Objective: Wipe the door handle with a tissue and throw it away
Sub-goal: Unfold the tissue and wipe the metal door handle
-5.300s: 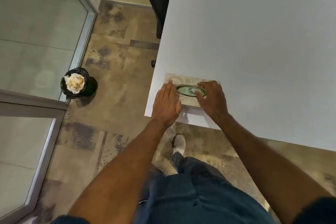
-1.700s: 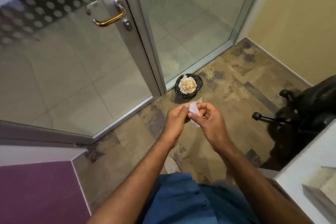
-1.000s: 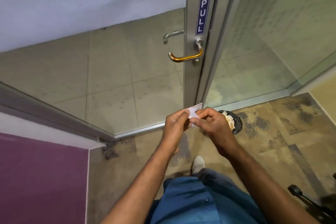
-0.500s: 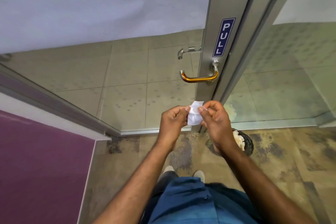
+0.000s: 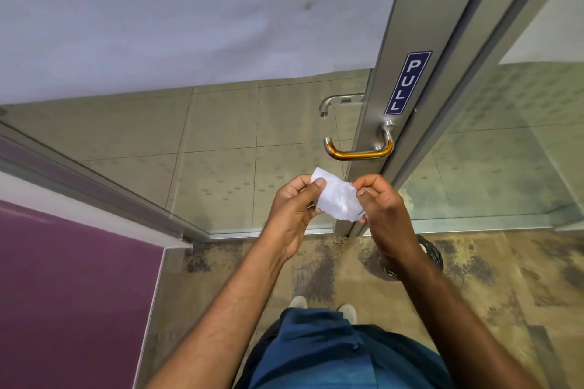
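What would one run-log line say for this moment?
stage: pre-wipe | left hand + right hand: holding tissue | door handle: untouched

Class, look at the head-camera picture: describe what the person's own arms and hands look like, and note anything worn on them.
Both forearms are bare from elbow to wrist: no sleeves show in the frame. The left hand and right hand wear no gloves, and no rings, watch or bracelets can be seen. Fingernails are short and unpainted. Light hair shows along both forearms. Blue clothing shows below the arms.
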